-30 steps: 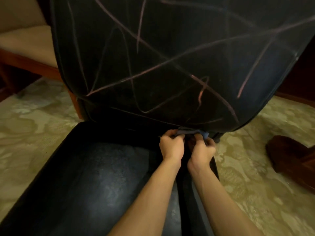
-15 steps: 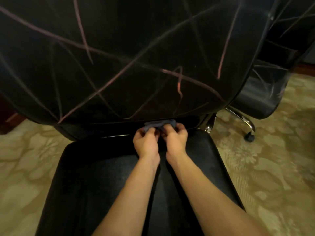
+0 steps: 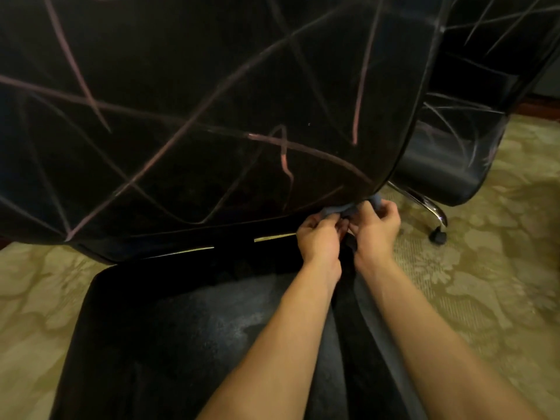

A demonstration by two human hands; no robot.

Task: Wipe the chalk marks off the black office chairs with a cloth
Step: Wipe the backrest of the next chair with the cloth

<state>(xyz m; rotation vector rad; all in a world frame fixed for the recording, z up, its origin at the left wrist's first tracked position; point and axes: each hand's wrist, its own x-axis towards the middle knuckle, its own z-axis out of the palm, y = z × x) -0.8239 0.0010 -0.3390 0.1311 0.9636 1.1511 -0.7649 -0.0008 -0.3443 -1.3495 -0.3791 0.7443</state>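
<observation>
Both the left hand (image 3: 318,241) and the right hand (image 3: 375,225) pinch the bunched blue cloth (image 3: 348,209) at the lower right edge of the chair backrest (image 3: 212,116), so I think they should fold it flat before rubbing the chalk marks (image 3: 285,153).

Bunched blue cloth (image 3: 351,209) at chalk-streaked black chair backrest's (image 3: 212,116) lower edge

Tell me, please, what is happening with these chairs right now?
A person is holding a small blue cloth in both hands, the left hand and right hand, at the lower edge of a black chair's backrest. Pink chalk marks cross the backrest, and a second marked chair stands behind.
</observation>
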